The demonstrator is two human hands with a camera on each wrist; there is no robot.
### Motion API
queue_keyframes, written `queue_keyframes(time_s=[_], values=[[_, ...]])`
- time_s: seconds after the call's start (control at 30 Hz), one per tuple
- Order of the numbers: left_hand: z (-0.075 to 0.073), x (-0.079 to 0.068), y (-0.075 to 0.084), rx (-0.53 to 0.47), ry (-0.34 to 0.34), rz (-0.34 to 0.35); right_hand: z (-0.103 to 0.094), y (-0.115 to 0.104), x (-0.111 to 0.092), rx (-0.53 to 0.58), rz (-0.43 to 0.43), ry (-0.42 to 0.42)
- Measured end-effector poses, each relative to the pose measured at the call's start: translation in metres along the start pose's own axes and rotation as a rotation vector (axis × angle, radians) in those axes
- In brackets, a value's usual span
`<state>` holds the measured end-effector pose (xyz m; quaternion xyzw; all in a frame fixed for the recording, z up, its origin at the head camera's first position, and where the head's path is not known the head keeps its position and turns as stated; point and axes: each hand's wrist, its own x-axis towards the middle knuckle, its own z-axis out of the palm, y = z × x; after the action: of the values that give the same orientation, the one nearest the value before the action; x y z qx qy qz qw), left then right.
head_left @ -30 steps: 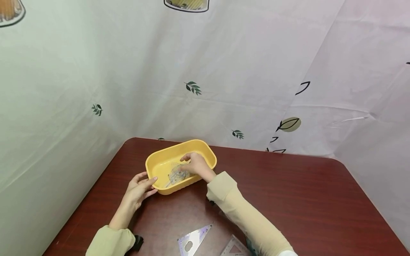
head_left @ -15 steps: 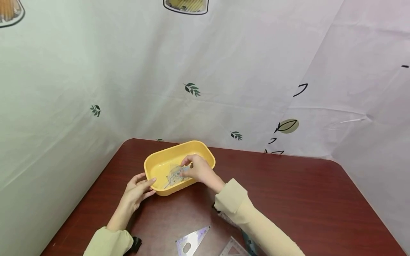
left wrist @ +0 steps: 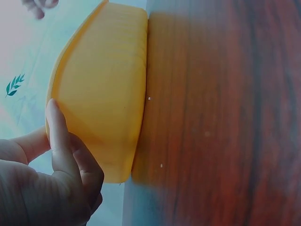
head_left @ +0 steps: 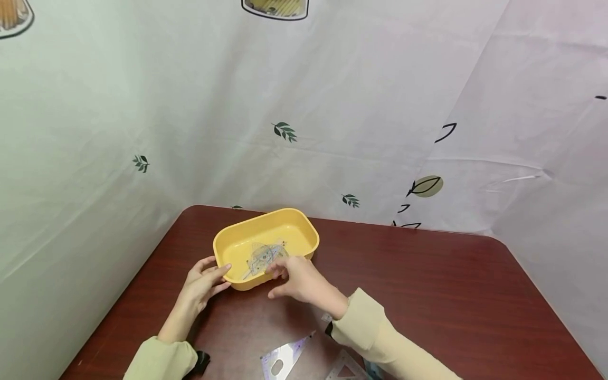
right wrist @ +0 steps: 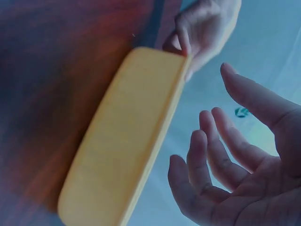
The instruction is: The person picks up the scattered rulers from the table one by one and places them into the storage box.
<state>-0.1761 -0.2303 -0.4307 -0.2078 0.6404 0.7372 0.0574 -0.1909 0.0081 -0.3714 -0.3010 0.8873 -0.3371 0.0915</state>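
Just behind our right hand (head_left: pixel 296 282), the clear rulers (head_left: pixel 263 257) in the yellow tub (head_left: pixel 228 240) overlap, so we cannot count them. Near our right sleeve, two set squares (head_left: pixel 282 358) run off the bottom edge.

sleeves (head_left: pixel 375 332): pale beige, long, cuffed | wrists: dark strap, perhaps camera mount (head_left: pixel 203 362) | hands bare
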Motion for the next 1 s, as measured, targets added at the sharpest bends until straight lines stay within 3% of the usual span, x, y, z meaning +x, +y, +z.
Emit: queue_keyframes(time_s=[0.43, 0.67, 1.0], values=[[-0.001, 0.001, 0.0, 0.01, -0.006, -0.002, 0.004, 0.004, -0.043, -0.116, 0.033, -0.078], [0.0, 0.001, 0.0, 0.014, -0.005, 0.0, 0.026, 0.013, -0.063, -0.254, -0.009, -0.115], [0.0, 0.001, 0.0, 0.005, -0.001, -0.004, 0.051, 0.016, -0.075, -0.411, -0.046, -0.143]])
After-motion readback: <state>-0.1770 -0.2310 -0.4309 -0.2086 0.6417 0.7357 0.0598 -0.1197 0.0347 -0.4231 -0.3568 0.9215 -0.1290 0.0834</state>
